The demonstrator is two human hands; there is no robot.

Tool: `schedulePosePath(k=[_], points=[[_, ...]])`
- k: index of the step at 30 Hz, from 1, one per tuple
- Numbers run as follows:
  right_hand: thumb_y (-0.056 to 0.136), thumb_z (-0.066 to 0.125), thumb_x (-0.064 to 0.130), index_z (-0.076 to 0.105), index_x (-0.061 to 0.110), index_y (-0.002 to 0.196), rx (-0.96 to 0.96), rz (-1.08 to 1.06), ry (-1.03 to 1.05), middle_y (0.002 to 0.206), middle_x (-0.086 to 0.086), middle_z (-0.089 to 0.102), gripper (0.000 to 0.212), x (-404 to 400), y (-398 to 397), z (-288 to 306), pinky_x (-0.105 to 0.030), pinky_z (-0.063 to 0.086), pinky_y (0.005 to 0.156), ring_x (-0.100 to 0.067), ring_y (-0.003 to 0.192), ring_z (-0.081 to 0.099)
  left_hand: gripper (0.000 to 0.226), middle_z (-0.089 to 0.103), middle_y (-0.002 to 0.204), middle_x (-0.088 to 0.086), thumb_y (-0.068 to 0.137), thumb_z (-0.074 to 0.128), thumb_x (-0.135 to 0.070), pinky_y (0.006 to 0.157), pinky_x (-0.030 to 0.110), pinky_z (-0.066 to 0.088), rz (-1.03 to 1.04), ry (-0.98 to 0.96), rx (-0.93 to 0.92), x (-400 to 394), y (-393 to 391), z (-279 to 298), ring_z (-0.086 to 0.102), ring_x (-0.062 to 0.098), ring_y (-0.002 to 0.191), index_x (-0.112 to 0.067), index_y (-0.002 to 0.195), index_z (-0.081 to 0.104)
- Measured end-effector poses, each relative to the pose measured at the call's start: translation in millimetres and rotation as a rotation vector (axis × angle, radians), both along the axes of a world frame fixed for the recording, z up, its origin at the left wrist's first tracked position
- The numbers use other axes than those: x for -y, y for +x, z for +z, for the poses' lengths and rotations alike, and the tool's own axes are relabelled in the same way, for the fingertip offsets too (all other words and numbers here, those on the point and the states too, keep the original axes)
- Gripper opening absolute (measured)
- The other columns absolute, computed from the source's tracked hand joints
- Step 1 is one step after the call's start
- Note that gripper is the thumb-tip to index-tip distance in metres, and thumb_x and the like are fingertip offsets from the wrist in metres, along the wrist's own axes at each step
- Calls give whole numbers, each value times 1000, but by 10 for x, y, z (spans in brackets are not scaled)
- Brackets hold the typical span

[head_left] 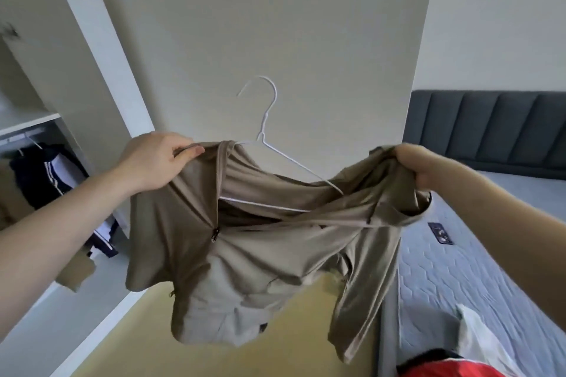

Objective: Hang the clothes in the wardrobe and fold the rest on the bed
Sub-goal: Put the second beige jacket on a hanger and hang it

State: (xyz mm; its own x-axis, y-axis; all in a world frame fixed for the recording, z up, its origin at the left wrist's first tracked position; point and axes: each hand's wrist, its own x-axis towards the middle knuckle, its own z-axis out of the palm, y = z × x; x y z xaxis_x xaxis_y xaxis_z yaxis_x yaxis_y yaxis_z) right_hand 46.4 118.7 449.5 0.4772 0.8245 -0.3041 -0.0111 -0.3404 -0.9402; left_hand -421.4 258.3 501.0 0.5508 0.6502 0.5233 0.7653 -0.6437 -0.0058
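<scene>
Wardrobe (pixel 46 131) left, bed (pixel 490 254) right (jacket (pixel 245 254) between).

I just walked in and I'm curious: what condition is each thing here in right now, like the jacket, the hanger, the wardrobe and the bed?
Beige jacket: unzipped, held up in the air, only partly on the hanger.
White hanger: left arm under the fabric, right arm bare.
Left hand: pinches a shoulder.
Right hand: grips bunched fabric.
Wardrobe: open, dark clothes hanging inside.
Bed: bare mattress.

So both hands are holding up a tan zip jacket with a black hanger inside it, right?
Not quite: the hanger is white, not black, as the head view shows. The left hand and right hand do hold up the tan zip jacket with it inside.
</scene>
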Motion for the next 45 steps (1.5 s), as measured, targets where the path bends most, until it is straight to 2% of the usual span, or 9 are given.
schedulePosePath(k=[3,8,14,17,20,25,28,39,45], points=[[104,54,21,69,2,87,-9,145,58,78,-15,75,30,-15,-263,557,-37,64,68,-26,68,74,51,45,65,-14,101,30,-67,63,40,51,-22,90,-77,40,79,-155,60,26,71,-31,67,44],[98,58,15,69,0,99,148,294,125,80,-18,74,18,-3,-805,1185,-38,64,63,-26,60,72,45,53,67,-8,104,40,-55,57,35,42,128,103,67,161,329,-289,62,33,74,-25,74,57],[85,66,4,65,22,121,765,518,224,105,2,73,41,-109,-1312,1035,-25,59,64,-18,87,71,55,45,51,-3,103,49,-49,52,34,29,124,-80,386,333,588,-228,47,27,59,-16,60,41],[79,72,8,68,25,118,928,475,240,103,7,70,42,-124,-1291,721,-34,59,87,-18,95,69,59,39,49,-3,103,53,-48,53,36,29,76,-134,498,428,675,-156,39,22,54,-15,59,32],[80,81,15,68,21,123,870,398,243,110,1,72,45,-45,-1207,382,-37,55,98,-17,94,68,60,34,48,-3,102,55,-45,54,37,27,6,-166,556,548,775,-112,32,21,52,-15,59,27],[80,81,18,58,31,110,770,53,508,113,14,54,40,344,-1295,-298,-20,52,79,-1,94,63,59,22,51,-3,102,56,-46,54,37,23,-62,-231,583,681,968,-135,26,17,53,-14,62,26],[81,80,17,55,36,98,668,2,592,102,18,56,35,575,-1460,-745,-20,51,72,-8,86,63,59,21,52,-4,102,56,-44,54,38,22,-122,-264,581,747,1110,-196,24,16,52,-16,62,25],[95,71,35,72,22,104,2,-109,111,87,4,78,16,1095,-1104,-1900,-25,54,59,-9,73,73,59,19,53,-8,102,57,-43,49,28,19,-422,-447,545,1191,1898,-716,23,10,51,-18,60,25],[93,73,21,73,20,101,48,-208,-25,74,2,75,8,1755,-366,-2419,-29,57,59,-8,62,69,58,21,55,-8,102,58,-45,52,33,21,-488,-608,525,1553,2453,-1156,24,11,52,-16,61,28]])
